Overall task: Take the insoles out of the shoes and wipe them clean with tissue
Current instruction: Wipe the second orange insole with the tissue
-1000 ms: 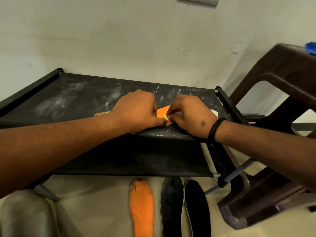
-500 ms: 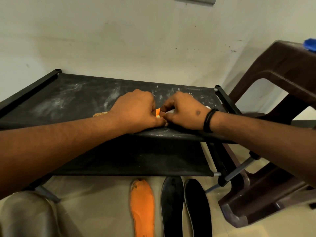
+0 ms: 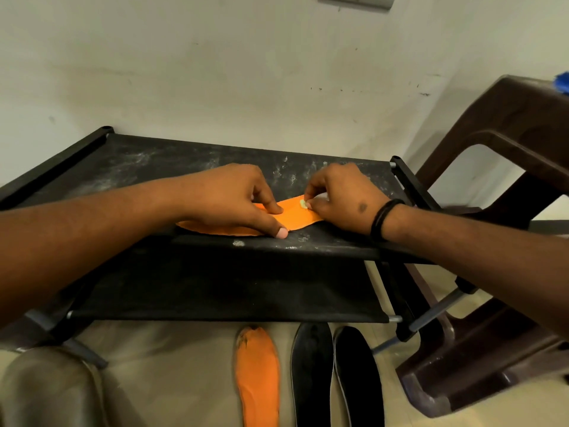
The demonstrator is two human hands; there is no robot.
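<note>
While the left hand [image 3: 234, 198] presses down on an orange insole [image 3: 292, 215] with straight fingers [image 3: 278, 231], the right hand [image 3: 341, 198] pinches a small wad of tissue [image 3: 303, 204] between curled fingers and holds it against the insole's end toward 3 o'clock. This insole lies flat on the top shelf of a black fabric shoe rack [image 3: 154, 167], close to the near edge and a little toward 3 o'clock of the shelf's middle; much of its length is hidden under the left hand. Pale dusty smears mark the shelf fabric around both hands. A black band [image 3: 383, 218] circles the right wrist.

On the floor at 6 o'clock, below the rack's lower shelf, three more insoles lie side by side: a second orange insole [image 3: 258, 377] with dark marks at its far tip, then two black insoles [image 3: 311, 374] [image 3: 358, 380] toward 3 o'clock of it, the black pair nearly touching. At 3 o'clock stands a dark brown plastic chair [image 3: 505, 143], just beside the rack, with something blue [image 3: 563, 83] on it at the frame edge.
</note>
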